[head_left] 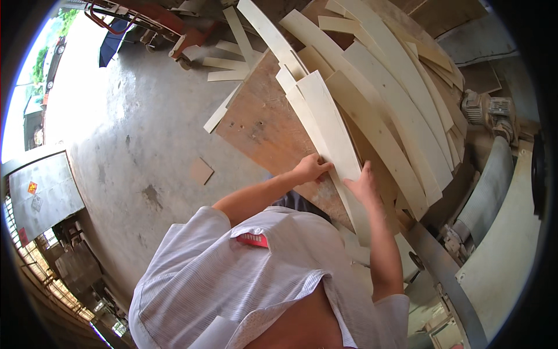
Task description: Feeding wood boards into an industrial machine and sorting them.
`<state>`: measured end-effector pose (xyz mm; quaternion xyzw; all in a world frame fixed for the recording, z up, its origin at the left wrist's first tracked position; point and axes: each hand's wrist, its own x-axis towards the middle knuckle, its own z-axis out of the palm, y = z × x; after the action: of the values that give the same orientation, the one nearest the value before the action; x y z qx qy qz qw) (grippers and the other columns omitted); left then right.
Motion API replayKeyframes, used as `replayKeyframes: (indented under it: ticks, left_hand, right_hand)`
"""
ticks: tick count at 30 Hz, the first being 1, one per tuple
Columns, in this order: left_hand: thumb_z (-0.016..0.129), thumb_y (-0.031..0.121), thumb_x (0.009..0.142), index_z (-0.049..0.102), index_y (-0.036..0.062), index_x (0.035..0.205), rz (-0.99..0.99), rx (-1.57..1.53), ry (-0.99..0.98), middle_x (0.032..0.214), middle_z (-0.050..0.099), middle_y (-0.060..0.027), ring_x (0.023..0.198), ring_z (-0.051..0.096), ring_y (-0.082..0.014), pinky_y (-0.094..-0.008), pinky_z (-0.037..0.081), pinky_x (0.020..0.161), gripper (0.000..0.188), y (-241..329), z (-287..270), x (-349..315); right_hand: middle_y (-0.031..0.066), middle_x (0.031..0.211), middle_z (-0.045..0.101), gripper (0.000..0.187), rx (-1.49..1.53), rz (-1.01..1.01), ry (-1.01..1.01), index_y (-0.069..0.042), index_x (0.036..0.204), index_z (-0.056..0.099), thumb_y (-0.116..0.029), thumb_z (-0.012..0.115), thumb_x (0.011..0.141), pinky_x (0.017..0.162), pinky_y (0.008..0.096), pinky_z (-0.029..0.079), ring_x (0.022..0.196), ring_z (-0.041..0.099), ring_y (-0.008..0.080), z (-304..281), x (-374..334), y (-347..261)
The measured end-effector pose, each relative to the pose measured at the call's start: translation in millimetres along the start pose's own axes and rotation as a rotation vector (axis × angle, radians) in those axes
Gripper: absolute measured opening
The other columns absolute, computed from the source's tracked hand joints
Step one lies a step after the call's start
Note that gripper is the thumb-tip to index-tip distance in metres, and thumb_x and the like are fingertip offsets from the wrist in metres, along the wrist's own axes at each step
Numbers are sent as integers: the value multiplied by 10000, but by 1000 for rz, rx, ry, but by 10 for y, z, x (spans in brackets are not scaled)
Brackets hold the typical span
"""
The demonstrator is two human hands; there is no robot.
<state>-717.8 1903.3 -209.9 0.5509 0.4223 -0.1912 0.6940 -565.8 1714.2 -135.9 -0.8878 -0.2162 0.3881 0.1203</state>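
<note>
Holding two overlapping pale veneer strips (330,116) between both hands, above the bare middle of a brown worktop (261,131). Gripping the left long edge with the left hand (313,168), partly closed, fingers curled and thumb at the edge. Steadying the right side with the right hand (364,185), half open, thumb laid toward the strip face and fingers near the right edge. Cannot tell the finger contact beneath, nor whether both strips are equally gripped. Running lengthwise from the far part of the worktop to its near edge, with the upper strip lying partly over the lower.

Heaped across the right part of the worktop: loose veneer strips (395,99), overlapping at slightly different angles. Mounted to the right of the worktop: a finned electric motor (487,110) and a grey roller (491,186). Scattered on the concrete floor (133,168) beyond the worktop's far left corner: several offcut strips (226,75), near a red wheeled machine (189,43). Lying flat on the floor left of the worktop: a small brown board (201,171).
</note>
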Motion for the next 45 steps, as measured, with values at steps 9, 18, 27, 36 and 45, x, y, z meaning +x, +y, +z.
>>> replayKeyframes:
  ticks: [9, 18, 27, 36, 45]
  left_hand:
    - [665, 166, 994, 664, 97, 1444, 662, 773, 842, 1374, 709, -212, 1268, 694, -375, -498, 599, 1025, 455, 1554, -1789, 548]
    - [653, 173, 1018, 732, 272, 1410, 917, 1969, 473, 1385, 758, -23, 1358, 683, -235, -483, 477, 1204, 412, 2496, -3421, 1387]
    - [673, 148, 971, 776, 124, 1156, 911, 2094, 519, 1139, 781, -110, 1142, 751, -341, -495, 594, 1015, 213, 3545, -4515, 883]
    - [632, 115, 1071, 786, 65, 1273, 911, 1785, 447, 1352, 761, -175, 1301, 713, -359, -454, 592, 1064, 259, 3682, -4989, -451]
    - [673, 132, 923, 786, 139, 1058, 975, 1748, -259, 986, 723, -86, 1010, 723, -317, -497, 525, 853, 176, 1728, -3129, -98]
  right_hand:
    - [318, 1263, 726, 752, -138, -62, 132, 52, 1385, 537, -309, 904, 837, 998, 563, 609, 1177, 738, 476, 82, -171, -114]
    - [224, 1225, 677, 641, -347, -230, 367, -47, 1397, 538, -200, 862, 864, 886, 534, 627, 1091, 732, 425, 643, -345, -410]
    - [200, 1232, 706, 652, -254, -103, 305, -61, 1438, 542, -144, 845, 866, 910, 524, 609, 1132, 722, 409, 637, -363, -221]
    - [229, 1198, 754, 669, -115, -96, 219, -37, 1445, 537, -183, 861, 877, 883, 561, 621, 1063, 769, 456, 357, -187, -175]
    - [232, 1252, 752, 546, -80, -215, 239, -40, 1395, 580, -80, 768, 885, 895, 552, 630, 1102, 773, 432, 13, 49, -225]
